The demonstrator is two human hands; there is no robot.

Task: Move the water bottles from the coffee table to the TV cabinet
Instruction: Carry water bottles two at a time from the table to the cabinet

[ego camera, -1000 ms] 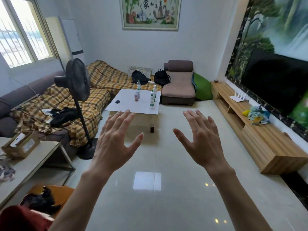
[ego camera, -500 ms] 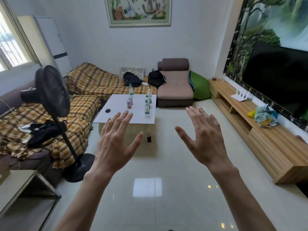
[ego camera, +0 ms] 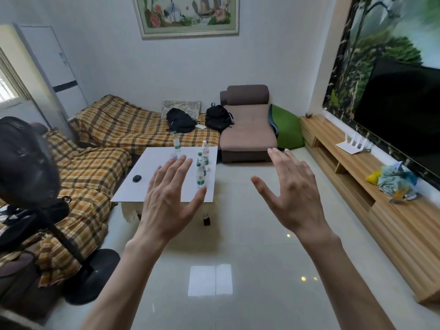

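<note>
Several clear water bottles with green labels (ego camera: 200, 174) stand upright on the white coffee table (ego camera: 147, 186) ahead of me. The long wooden TV cabinet (ego camera: 390, 225) runs along the right wall under the black TV. My left hand (ego camera: 169, 198) is raised with fingers spread, in front of the table's near edge and covering part of it. My right hand (ego camera: 291, 194) is also raised and spread, over the bare floor between table and cabinet. Both hands hold nothing and are well short of the bottles.
A black standing fan (ego camera: 28, 177) is close on my left. A plaid-covered sofa (ego camera: 95, 172) wraps the left and back, with two black backpacks (ego camera: 179, 120). A brown chaise (ego camera: 247, 129) stands behind the table. A cloth bundle (ego camera: 395, 182) and white router (ego camera: 354, 145) lie on the cabinet. A small dark object (ego camera: 137, 178) is on the table.
I have moved forward across the floor; the coffee table and bottles are nearer and larger. Both hands stay raised and spread, holding nothing.
</note>
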